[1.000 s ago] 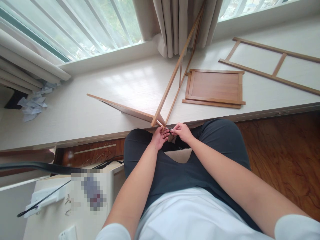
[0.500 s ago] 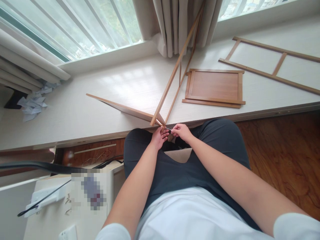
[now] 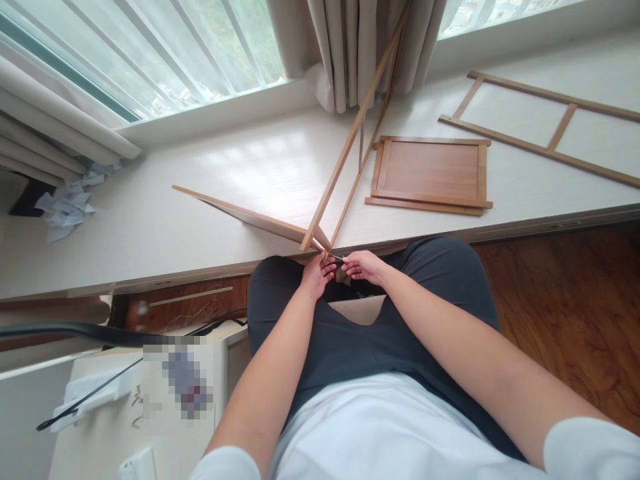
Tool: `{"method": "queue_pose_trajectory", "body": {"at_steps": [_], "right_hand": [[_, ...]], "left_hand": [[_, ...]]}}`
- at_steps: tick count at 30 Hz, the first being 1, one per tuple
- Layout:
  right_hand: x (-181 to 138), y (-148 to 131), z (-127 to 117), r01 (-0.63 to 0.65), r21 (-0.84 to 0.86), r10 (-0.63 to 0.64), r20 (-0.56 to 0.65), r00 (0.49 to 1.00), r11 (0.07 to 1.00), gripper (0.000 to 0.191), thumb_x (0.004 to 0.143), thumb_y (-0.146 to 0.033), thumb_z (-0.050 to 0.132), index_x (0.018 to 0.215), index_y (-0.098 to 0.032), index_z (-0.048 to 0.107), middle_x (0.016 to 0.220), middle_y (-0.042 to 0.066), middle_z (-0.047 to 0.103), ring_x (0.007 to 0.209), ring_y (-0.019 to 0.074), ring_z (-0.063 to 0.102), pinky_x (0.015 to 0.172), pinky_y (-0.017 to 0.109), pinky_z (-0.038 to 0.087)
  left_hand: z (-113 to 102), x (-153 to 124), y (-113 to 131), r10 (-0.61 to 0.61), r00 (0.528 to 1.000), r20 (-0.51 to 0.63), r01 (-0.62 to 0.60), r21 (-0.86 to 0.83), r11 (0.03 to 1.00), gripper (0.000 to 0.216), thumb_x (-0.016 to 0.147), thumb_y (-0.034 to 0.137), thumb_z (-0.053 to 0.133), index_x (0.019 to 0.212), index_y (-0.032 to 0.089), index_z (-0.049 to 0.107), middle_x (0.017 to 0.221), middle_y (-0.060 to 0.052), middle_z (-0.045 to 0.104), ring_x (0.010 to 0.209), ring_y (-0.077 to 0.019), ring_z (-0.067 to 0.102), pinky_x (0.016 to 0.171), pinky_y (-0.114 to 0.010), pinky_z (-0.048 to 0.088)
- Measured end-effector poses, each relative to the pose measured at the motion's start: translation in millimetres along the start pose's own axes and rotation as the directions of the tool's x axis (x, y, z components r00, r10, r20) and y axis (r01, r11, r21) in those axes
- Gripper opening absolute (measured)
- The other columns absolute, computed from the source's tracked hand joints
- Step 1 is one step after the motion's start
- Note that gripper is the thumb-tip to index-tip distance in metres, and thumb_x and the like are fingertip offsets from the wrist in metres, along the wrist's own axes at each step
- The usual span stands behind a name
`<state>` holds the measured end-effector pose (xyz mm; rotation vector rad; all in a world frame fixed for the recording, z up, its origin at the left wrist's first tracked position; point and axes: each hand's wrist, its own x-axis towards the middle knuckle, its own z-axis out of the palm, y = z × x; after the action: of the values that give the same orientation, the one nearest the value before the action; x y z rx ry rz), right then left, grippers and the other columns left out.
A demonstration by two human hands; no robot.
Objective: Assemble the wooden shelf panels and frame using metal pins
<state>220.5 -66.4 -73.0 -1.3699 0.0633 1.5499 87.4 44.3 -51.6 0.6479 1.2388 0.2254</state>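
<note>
My left hand grips the near lower corner of an upright wooden frame, its fingers curled beneath the joint. A wooden panel meets the frame at this corner and reaches off to the left. In my right hand a thin metal tool, resembling a hex key, is pinched between thumb and forefinger while the other fingers are loosely bent. Its tip points left at the corner joint; whether it sits in a screw is too small to tell.
Stacked wooden panels lie on the pale window ledge. Farther right is a ladder-like wooden frame. Crumpled paper rests at the far left. Small metal fittings and a white power strip are on a low cabinet.
My right hand has turned and its fingers have loosened, moving slightly right and down around the tool. My left hand and the wooden frame stay in place.
</note>
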Motion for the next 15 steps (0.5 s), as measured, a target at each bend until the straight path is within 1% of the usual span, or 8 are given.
{"method": "queue_pose_trajectory", "body": {"at_steps": [3, 5, 6, 8, 10, 12, 15], "right_hand": [[-1, 1, 1, 0.068, -0.076, -0.07, -0.024, 0.997, 0.995, 0.023, 0.073, -0.027, 0.081, 0.071, -0.018, 0.06, 0.076, 0.009, 0.076, 0.055, 0.0126, 0.062, 0.048, 0.021, 0.047], [-1, 3, 2, 0.178, -0.193, -0.188, -0.036, 0.981, 0.965, 0.022, 0.073, -0.027, 0.08, 0.07, -0.018, 0.059, 0.071, 0.007, 0.074, 0.054, 0.012, 0.061, 0.047, 0.02, 0.044], [0, 5, 3, 0.246, -0.261, -0.265, -0.038, 0.964, 0.933, 0.022, 0.073, -0.026, 0.079, 0.069, -0.019, 0.059, 0.069, 0.005, 0.073, 0.053, 0.0119, 0.06, 0.047, 0.02, 0.043], [1, 8, 3, 0.369, -0.387, -0.413, -0.033, 0.91, 0.845, 0.02, 0.074, -0.026, 0.076, 0.069, -0.019, 0.058, 0.066, 0.003, 0.071, 0.054, 0.012, 0.059, 0.049, 0.021, 0.044], [0, 11, 2, 0.44, -0.482, -0.513, -0.024, 0.858, 0.758, 0.017, 0.075, -0.027, 0.073, 0.07, -0.02, 0.059, 0.066, 0.001, 0.07, 0.055, 0.0127, 0.059, 0.054, 0.023, 0.047], [-1, 11, 1, 0.468, -0.543, -0.569, -0.023, 0.822, 0.697, 0.016, 0.076, -0.029, 0.071, 0.069, -0.021, 0.059, 0.065, 0.0, 0.069, 0.057, 0.0137, 0.059, 0.058, 0.025, 0.048], [-4, 10, 1, 0.482, -0.571, -0.607, -0.036, 0.794, 0.664, 0.016, 0.076, -0.03, 0.07, 0.068, -0.022, 0.059, 0.065, 0.0, 0.068, 0.059, 0.0148, 0.059, 0.06, 0.027, 0.048]], "left_hand": [[1, -1, 1, -0.008, 1.0, 0.003, 0.008, -0.007, 1.0, 0.015, 0.087, 0.034, 0.064, 0.091, 0.02, 0.063, 0.086, -0.003, 0.073, 0.065, -0.0123, 0.064, 0.063, -0.027, 0.042], [1, -1, 1, -0.009, 1.0, 0.01, 0.009, -0.005, 1.0, 0.016, 0.087, 0.035, 0.065, 0.09, 0.02, 0.064, 0.086, -0.003, 0.073, 0.065, -0.0121, 0.064, 0.063, -0.026, 0.042], [1, -1, 1, -0.008, 1.0, 0.014, 0.008, -0.003, 1.0, 0.018, 0.086, 0.037, 0.066, 0.09, 0.02, 0.064, 0.086, -0.003, 0.073, 0.065, -0.0122, 0.064, 0.063, -0.026, 0.042], [0, 0, 1, -0.004, 1.0, 0.016, 0.004, 0.002, 1.0, 0.02, 0.085, 0.039, 0.068, 0.09, 0.02, 0.064, 0.086, -0.003, 0.073, 0.066, -0.0124, 0.064, 0.063, -0.026, 0.042], [0, 2, 0, 0.003, 1.0, 0.009, -0.003, 0.004, 1.0, 0.021, 0.085, 0.039, 0.068, 0.091, 0.02, 0.064, 0.085, -0.003, 0.073, 0.065, -0.0124, 0.064, 0.063, -0.026, 0.042], [0, 3, 0, 0.011, 1.0, 0.001, -0.011, 0.005, 1.0, 0.019, 0.085, 0.038, 0.068, 0.091, 0.02, 0.064, 0.084, -0.002, 0.072, 0.064, -0.0121, 0.064, 0.062, -0.026, 0.041], [1, 3, -1, 0.022, 1.0, -0.001, -0.022, 0.012, 1.0, 0.017, 0.087, 0.037, 0.066, 0.09, 0.02, 0.064, 0.083, -0.002, 0.072, 0.063, -0.0118, 0.063, 0.062, -0.026, 0.041]]}}
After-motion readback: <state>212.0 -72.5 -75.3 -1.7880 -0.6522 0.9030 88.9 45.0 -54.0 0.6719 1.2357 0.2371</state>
